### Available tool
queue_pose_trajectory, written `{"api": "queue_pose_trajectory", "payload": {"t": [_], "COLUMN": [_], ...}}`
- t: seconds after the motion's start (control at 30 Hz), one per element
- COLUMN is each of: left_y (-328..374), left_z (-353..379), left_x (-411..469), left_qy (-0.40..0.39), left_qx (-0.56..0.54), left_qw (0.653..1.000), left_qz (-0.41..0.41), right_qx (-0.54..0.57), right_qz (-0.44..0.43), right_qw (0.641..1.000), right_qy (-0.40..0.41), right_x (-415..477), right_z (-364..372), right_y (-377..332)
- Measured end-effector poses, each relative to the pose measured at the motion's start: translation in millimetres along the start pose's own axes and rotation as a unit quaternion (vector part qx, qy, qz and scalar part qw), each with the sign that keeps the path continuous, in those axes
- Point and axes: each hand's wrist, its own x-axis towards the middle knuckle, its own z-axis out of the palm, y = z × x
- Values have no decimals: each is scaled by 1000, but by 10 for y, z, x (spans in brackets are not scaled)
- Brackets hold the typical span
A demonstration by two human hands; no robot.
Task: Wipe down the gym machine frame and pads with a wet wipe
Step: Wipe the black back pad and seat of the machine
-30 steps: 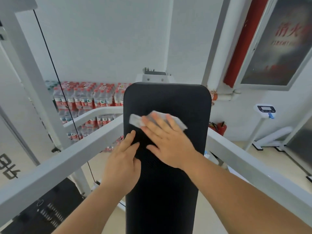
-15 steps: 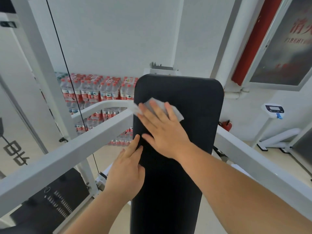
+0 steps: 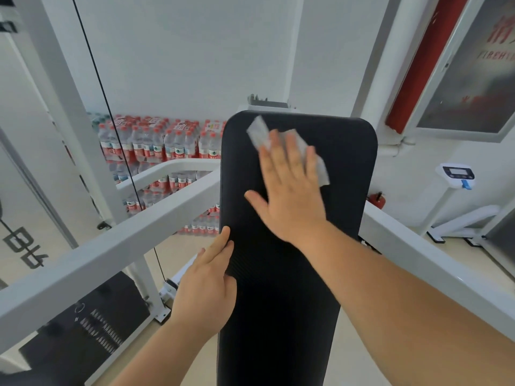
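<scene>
A long black pad (image 3: 342, 168) runs away from me down the middle of the head view, mounted on a white gym machine frame (image 3: 111, 246). My right hand (image 3: 289, 190) lies flat on the pad's upper part, fingers spread, pressing a white wet wipe (image 3: 259, 132) against it; the wipe sticks out past my fingertips and at the right side. My left hand (image 3: 206, 288) grips the pad's left edge lower down, thumb on top and fingers curled around the side.
White frame bars cross left (image 3: 156, 221) and right (image 3: 434, 266) of the pad. A black cable (image 3: 111, 121) hangs at the left. Packs of water bottles (image 3: 156, 146) are stacked against the back wall. A white scale (image 3: 457, 176) stands at the right, near a red fire extinguisher (image 3: 377, 200).
My right hand has slid the wipe up and to the right along the pad, from its left edge toward the top middle. My left hand has stayed on the pad's left edge.
</scene>
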Motion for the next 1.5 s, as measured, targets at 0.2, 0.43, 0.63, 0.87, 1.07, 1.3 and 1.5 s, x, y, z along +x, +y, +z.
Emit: {"api": "queue_pose_trajectory", "payload": {"t": [0.2,0.43,0.63,0.87,1.07,1.3,1.5], "left_y": [-52,-98,-170,-308,-197,-144,-248], "left_z": [106,139,289,370,313,398,475], "left_x": [-107,-76,-171,-295,-340,-339,-424], "left_qy": [3,-12,13,-26,-58,-52,-45], "left_qx": [14,29,7,52,72,48,54], "left_qw": [1000,999,1000,998,996,997,997], "left_qz": [2,-13,-20,2,-13,-41,-11], "right_qx": [-62,-47,-7,-63,-72,27,-30], "right_qz": [-208,-44,-23,-199,-174,75,-154], "right_qw": [974,998,1000,975,979,997,985], "right_qy": [-60,-20,5,-69,-72,-4,-64], "right_x": [-787,-776,-30,-891,-1220,-484,-1014], "right_z": [388,236,5,552,500,238,595], "right_y": [-51,442,-51,-451,78,-234,-542]}}
